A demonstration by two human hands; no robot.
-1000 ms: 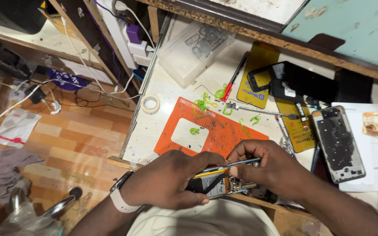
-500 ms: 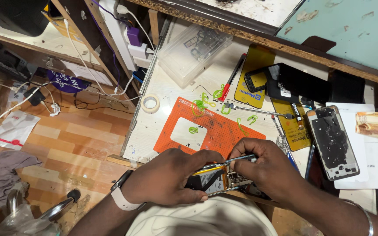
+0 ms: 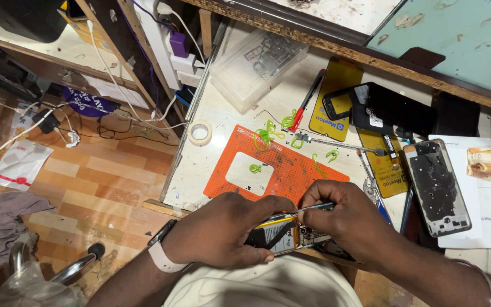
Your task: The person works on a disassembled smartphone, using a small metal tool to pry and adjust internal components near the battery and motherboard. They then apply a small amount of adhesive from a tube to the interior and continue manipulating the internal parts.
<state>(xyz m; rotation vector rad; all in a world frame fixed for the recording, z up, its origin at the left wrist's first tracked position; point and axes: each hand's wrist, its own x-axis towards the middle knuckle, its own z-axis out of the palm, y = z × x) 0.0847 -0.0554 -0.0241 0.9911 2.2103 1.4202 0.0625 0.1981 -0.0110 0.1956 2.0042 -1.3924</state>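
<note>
Here the worktop (image 3: 223, 131) stretches away beyond both hands, with an orange perforated mat (image 3: 291, 170) just past the knuckles and a stripped phone back (image 3: 437, 187) lying off to the right hand's outer side. The opened phone (image 3: 282, 236) sits at the near edge, directly under the hands and close to the person's body.

The left hand (image 3: 223, 230) is clamped around the phone's left end, fingers curled over it. The right hand (image 3: 348, 222) is closed in a pinch on a thin metal tool (image 3: 308, 210), whose shaft lies across the phone toward the left hand.

Compared with half a second and a second ago, the hands sit in much the same grip and the tool lies at nearly the same slant; only the view has shifted slightly. That suggests slow, careful work at one spot inside the phone rather than a new step.

The tool's tip is covered by the left fingers, so what it touches cannot be made out. The phone's right end is hidden beneath the right palm.
</note>
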